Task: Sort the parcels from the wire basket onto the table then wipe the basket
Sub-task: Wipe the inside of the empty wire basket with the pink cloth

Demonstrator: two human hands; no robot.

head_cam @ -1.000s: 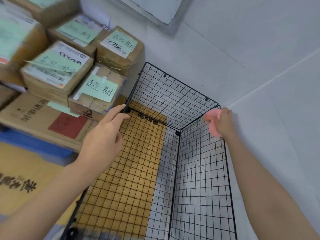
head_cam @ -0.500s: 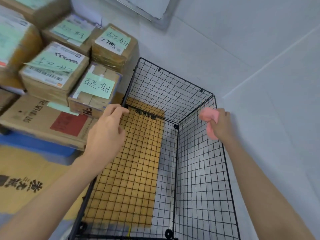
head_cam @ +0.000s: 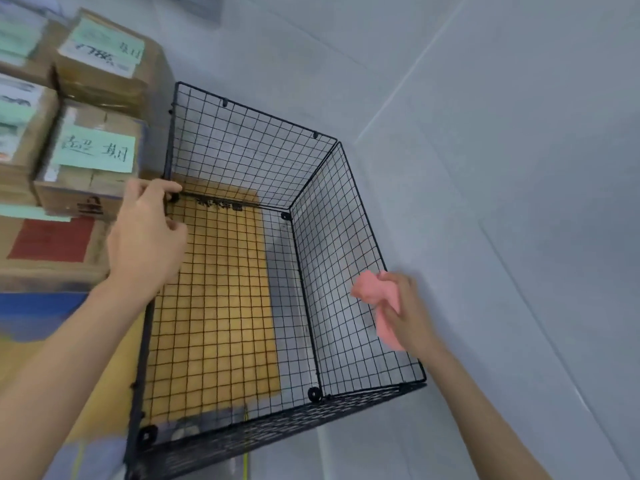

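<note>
An empty black wire basket (head_cam: 249, 147) sits in the middle of the view, with tan cardboard showing through its mesh floor. My left hand (head_cam: 145, 233) pinches the top rim of its left wall near the far left corner. My right hand (head_cam: 405, 310) is closed on a crumpled pink cloth (head_cam: 377, 299) and presses it against the top rim of the right wall, about halfway along. Cardboard parcels (head_cam: 90, 174) with green handwritten labels are stacked to the left of the basket.
A large flat carton with a red patch (head_cam: 52, 244) lies under the stacked parcels at the left, above something blue (head_cam: 38, 313). Pale grey tiled surface (head_cam: 502, 220) spreads to the right of and behind the basket.
My right hand has slid the pink cloth along the right wall's rim from the far corner toward me. My left hand keeps its hold at the left corner. The view has tilted downward.
</note>
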